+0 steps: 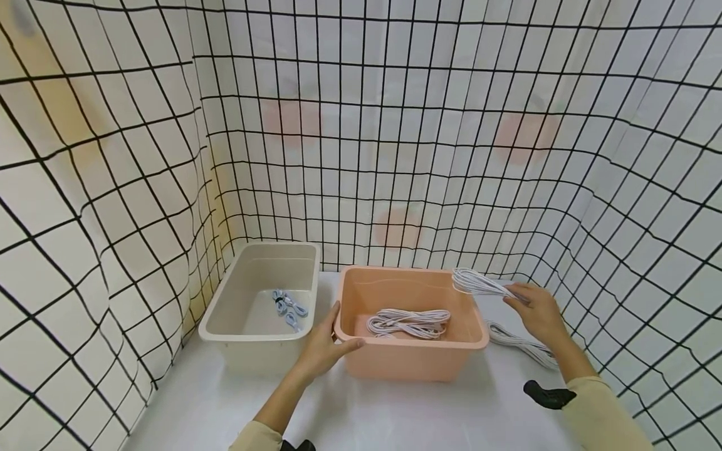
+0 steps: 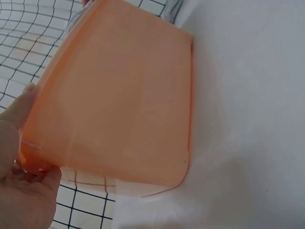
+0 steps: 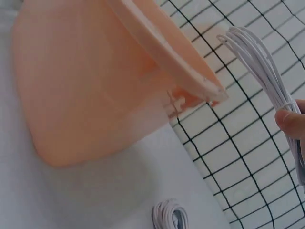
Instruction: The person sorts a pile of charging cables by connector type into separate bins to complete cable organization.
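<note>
My right hand (image 1: 539,311) pinches a coiled bundle of white cable (image 1: 476,283) near one end, above the right rim of the orange bin (image 1: 406,362). In the right wrist view the held cable bundle (image 3: 259,59) points up and away from the thumb (image 3: 290,123). My left hand (image 1: 324,351) grips the bin's front left corner; the left wrist view shows the thumb (image 2: 24,102) on the rim and fingers below it. More white cable bundles (image 1: 408,322) lie inside the orange bin. Another white cable bundle (image 1: 521,344) rests on the table, right of the bin.
A beige bin (image 1: 256,347) stands left of the orange one and holds small light-blue cable bundles (image 1: 289,307). Black netting (image 1: 395,125) surrounds the white table (image 1: 412,413) at the back and both sides.
</note>
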The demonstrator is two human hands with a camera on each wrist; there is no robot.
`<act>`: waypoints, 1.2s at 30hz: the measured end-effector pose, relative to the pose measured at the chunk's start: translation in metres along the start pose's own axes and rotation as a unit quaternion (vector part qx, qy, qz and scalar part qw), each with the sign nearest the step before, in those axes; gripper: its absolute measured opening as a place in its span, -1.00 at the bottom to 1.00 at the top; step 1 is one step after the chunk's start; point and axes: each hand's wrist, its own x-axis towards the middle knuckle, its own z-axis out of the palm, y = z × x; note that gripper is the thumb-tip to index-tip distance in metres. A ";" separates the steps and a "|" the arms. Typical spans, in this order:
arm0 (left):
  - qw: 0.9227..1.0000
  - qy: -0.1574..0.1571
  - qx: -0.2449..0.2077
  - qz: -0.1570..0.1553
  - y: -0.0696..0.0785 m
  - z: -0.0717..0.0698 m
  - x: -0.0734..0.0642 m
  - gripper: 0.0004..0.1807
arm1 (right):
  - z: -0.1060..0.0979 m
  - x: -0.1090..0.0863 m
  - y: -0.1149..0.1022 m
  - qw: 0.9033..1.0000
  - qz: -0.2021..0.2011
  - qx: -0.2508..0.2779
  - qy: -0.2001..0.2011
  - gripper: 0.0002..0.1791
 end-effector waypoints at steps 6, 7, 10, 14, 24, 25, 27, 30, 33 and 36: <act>1.000 -0.001 -0.005 -0.003 0.000 0.000 -0.002 0.21 | 0.008 0.013 -0.020 0.999 -0.048 0.011 -0.002 -0.70; 1.000 -0.002 -0.007 -0.004 -0.001 0.000 -0.002 0.22 | 0.010 0.014 -0.023 0.999 -0.052 0.014 -0.004 -0.70; 1.000 -0.004 -0.011 -0.006 -0.001 0.001 -0.003 0.22 | 0.018 0.021 -0.030 0.998 -0.063 0.025 -0.007 -0.72; 1.000 -0.003 -0.011 -0.006 -0.003 0.001 -0.002 0.22 | 0.032 0.032 -0.038 0.996 -0.075 0.039 -0.018 -0.72; 1.000 0.000 -0.007 -0.003 -0.001 0.000 -0.004 0.20 | 0.058 0.052 -0.070 0.993 -0.066 0.069 -0.066 -0.65; 1.000 0.002 -0.006 -0.004 -0.001 -0.001 -0.004 0.19 | 0.060 0.053 -0.073 0.993 -0.067 0.072 -0.072 -0.65; 1.000 0.001 -0.007 -0.004 0.000 -0.001 -0.003 0.20 | 0.063 0.055 -0.077 0.992 -0.074 0.070 -0.077 -0.64; 1.000 -0.001 -0.012 -0.006 0.001 0.000 -0.002 0.20 | 0.068 0.058 -0.083 0.991 -0.083 0.066 -0.076 -0.64; 1.000 -0.001 -0.017 -0.008 0.002 0.001 -0.001 0.21 | 0.073 0.060 -0.088 0.992 -0.084 0.063 -0.076 -0.66; 1.000 -0.001 -0.019 -0.011 0.002 0.001 -0.002 0.21 | 0.079 0.062 -0.093 0.992 -0.074 0.064 -0.082 -0.67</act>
